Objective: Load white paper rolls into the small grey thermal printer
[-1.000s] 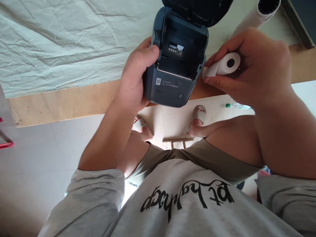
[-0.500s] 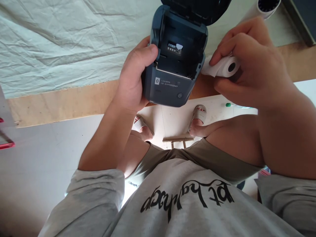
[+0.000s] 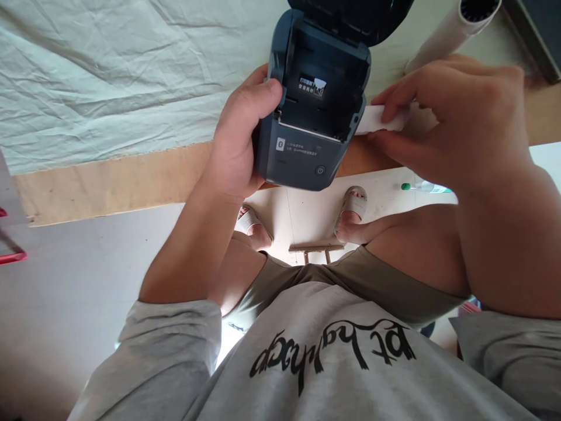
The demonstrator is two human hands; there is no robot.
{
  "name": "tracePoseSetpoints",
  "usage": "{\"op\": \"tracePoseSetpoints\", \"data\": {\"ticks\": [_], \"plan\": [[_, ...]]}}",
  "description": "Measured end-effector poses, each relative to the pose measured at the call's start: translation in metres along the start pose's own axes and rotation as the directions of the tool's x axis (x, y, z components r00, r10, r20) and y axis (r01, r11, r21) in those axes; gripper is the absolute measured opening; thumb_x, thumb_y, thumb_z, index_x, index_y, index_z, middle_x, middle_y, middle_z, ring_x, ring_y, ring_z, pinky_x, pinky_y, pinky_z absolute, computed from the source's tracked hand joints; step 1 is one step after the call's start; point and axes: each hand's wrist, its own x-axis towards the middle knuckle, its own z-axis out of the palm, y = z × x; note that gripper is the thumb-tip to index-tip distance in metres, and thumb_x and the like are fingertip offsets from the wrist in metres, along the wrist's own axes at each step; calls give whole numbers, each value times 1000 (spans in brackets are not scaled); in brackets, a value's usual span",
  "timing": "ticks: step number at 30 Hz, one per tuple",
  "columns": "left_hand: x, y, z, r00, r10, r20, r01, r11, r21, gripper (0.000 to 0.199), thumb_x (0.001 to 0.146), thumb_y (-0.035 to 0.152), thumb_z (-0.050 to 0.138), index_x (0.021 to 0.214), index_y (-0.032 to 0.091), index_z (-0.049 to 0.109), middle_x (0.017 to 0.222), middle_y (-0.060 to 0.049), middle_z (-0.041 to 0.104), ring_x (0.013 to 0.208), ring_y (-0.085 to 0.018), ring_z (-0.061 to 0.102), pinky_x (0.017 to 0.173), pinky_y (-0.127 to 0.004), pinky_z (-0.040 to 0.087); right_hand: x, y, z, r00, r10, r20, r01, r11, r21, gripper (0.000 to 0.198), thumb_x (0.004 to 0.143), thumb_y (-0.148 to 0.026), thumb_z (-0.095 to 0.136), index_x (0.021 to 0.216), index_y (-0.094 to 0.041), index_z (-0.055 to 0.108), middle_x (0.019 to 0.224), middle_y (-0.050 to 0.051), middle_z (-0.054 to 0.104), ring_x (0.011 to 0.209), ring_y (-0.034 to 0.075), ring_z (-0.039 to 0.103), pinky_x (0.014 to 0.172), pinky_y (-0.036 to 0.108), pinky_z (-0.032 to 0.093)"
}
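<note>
While left hand (image 3: 239,131) grips the open printer (image 3: 302,161), right hand (image 3: 464,123) pinches paper (image 3: 371,120) by the printer's right edge, long axis running sideways toward it, contact unclear.

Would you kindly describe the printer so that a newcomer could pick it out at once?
Start at the pale green cloth across the top, then find the left hand near its edge. That hand holds the portable printer, a dark blue-grey box with its lid open. A power button sets it apart from the white paper roll in the right hand.
</note>
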Motion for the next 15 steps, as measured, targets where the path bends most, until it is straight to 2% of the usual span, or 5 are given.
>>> {"op": "tracePoseSetpoints", "data": {"ticks": [5,10,13,15], "plan": [[0,0,1,1000,12,-22,-12,1000,-8,35,75,36,29,89,20,56,90,-8,53,56,-13,43,47,-29,35,1,-1,-1,999,-20,50,22,999,-34,19,66,-36,42,77,-23,48,96,-11,50,93,-3,47,76,16,39],[0,-2,1,999,27,-47,-28,999,-25,33,74,37,32,88,20,56,87,-8,53,56,-13,43,46,-27,34,-1,8,-1,998,-46,32,47,998,-37,27,68,-43,38,84,-25,48,90,-7,51,94,-1,45,77,17,39],[0,-3,0,999,0,-38,-1,999,-39,31,73,39,33,87,21,55,82,-7,53,56,-15,47,46,-28,34,-2,14,-7,999,-44,-19,47,989,138,37,73,-46,28,102,-26,39,105,-6,45,110,0,38,89,16,40],[1,-3,-1,999,-6,-38,5,999,-42,30,73,39,34,87,22,54,80,-6,53,56,-16,48,45,-28,33,-1,15,-11,999,-31,-39,41,957,288,43,75,-46,23,113,-28,27,119,-8,33,120,1,30,99,17,37]]}}
